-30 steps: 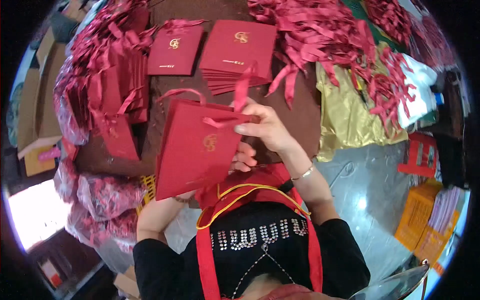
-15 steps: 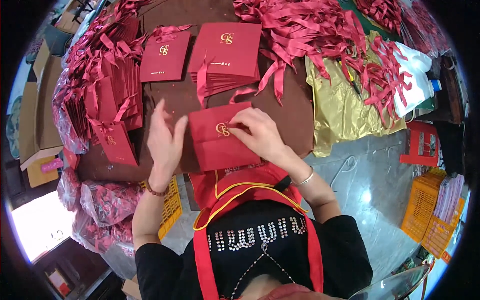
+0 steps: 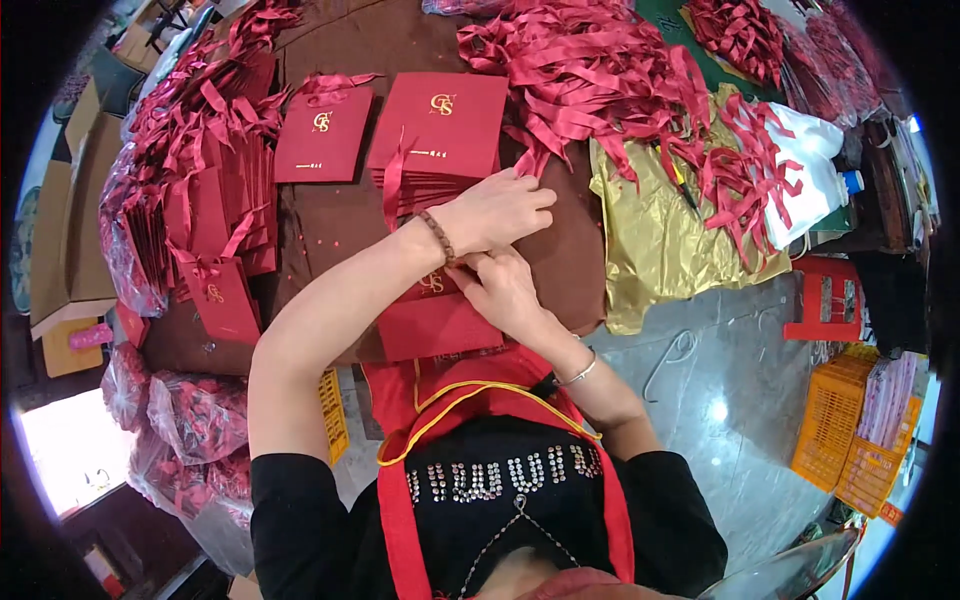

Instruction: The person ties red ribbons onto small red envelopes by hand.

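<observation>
A small red paper bag [image 3: 440, 330] with a gold emblem lies flat at the table's near edge, partly covered by my hands. My right hand [image 3: 508, 290], wearing a silver bangle, pinches near its upper edge. Crossing over it, my left hand [image 3: 495, 213] with a bead bracelet reaches right, fingers curled beside a red ribbon [image 3: 535, 158]; whatever they hold is hidden. Just beyond is a stack of larger red bags [image 3: 440, 120] with a ribbon hanging down its front. Another red bag [image 3: 323, 140] lies left of the stack.
Red ribbons [image 3: 590, 80] are heaped at the far right, beside gold plastic sheeting [image 3: 650, 240]. Upright bundles of ribboned bags [image 3: 215, 200] line the left side. Plastic-wrapped red goods [image 3: 200, 420] sit below left. Yellow crates [image 3: 830, 420] stand on the floor at right.
My left hand has swung from the bag's left side across to its far right, its arm now crossing over the bag. The right hand stays at the bag, and the view has shifted slightly.
</observation>
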